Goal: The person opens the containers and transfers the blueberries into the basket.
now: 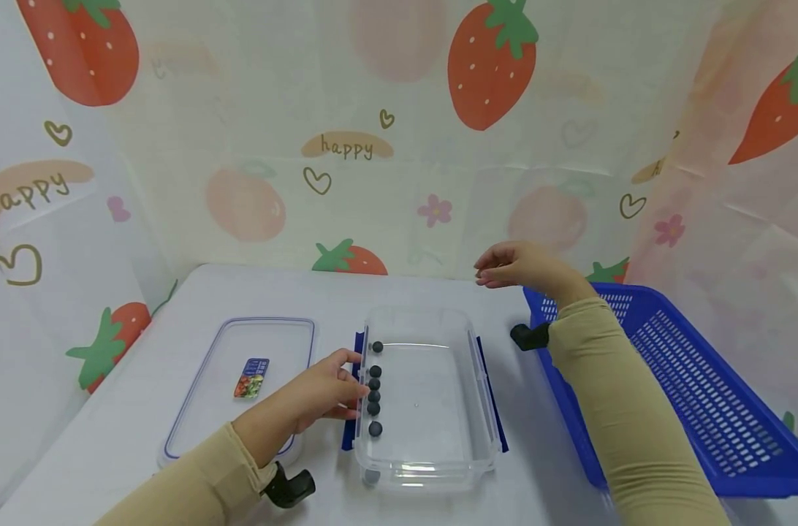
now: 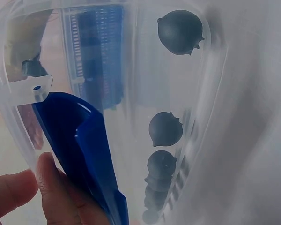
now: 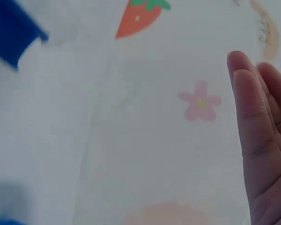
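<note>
Clear container (image 1: 419,413) held by its left wall, long axis running away from the person

The container is set in the middle of the bench (image 1: 261,288), its open top turned upward. Its short ends are turned toward the person and toward the strawberry-printed backdrop (image 1: 494,69); its long sides, each fitted with a blue flap (image 1: 492,394), are turned left and right. Six dark balls (image 1: 374,396) are lined up along the left wall, parallel to the long axis, four bunched together between one farther and one nearer. Through the clear plastic, it cannot be told for sure whether the container is seated flat or slightly tilted.

The left wall is pinched at its rim by the left hand (image 1: 323,391), between thumb and fingers. The right hand (image 1: 530,269) is raised near the far left corner of the blue basket (image 1: 715,394), its fingers relaxed and nothing held.

The basket is placed to the right, slanted from far left to near right. To the left, the lid (image 1: 218,409) is laid flat, with a small printed label (image 1: 251,378) on it.
</note>
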The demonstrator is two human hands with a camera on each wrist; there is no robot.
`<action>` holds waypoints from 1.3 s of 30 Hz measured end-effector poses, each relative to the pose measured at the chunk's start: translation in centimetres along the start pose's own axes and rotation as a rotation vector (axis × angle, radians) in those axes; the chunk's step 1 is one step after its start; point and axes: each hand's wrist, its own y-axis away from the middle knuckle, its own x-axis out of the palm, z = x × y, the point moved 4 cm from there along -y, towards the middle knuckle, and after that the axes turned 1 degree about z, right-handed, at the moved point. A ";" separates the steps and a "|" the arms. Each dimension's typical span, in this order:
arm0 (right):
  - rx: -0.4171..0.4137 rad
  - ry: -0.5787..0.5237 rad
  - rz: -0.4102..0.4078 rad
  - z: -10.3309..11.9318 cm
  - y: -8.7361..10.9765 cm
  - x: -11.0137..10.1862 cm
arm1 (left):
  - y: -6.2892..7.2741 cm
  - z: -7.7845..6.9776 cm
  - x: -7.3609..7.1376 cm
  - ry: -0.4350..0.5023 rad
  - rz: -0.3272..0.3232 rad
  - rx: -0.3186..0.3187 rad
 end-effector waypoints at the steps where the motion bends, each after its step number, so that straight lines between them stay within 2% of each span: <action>1: -0.006 -0.010 0.011 0.3 -0.4 0.6 | 0.0 0.0 0.0 0.002 0.000 0.000; 12: -0.050 -0.105 0.128 2.0 -4.1 7.3 | -0.2 0.1 0.0 0.001 0.019 0.020; 18: -0.045 -0.113 0.156 2.4 -5.8 11.2 | -0.2 0.1 -0.2 -0.007 0.012 0.011; 22: -0.011 -0.100 0.196 2.1 -6.6 13.3 | -0.1 0.0 -0.1 -0.010 0.012 0.002; 29: 0.100 -0.051 0.225 0.7 -7.3 15.2 | 0.0 -0.1 0.0 0.000 0.021 0.009; 39: 0.183 0.076 0.245 -1.6 -8.2 17.0 | 0.0 0.0 0.0 0.010 0.023 0.016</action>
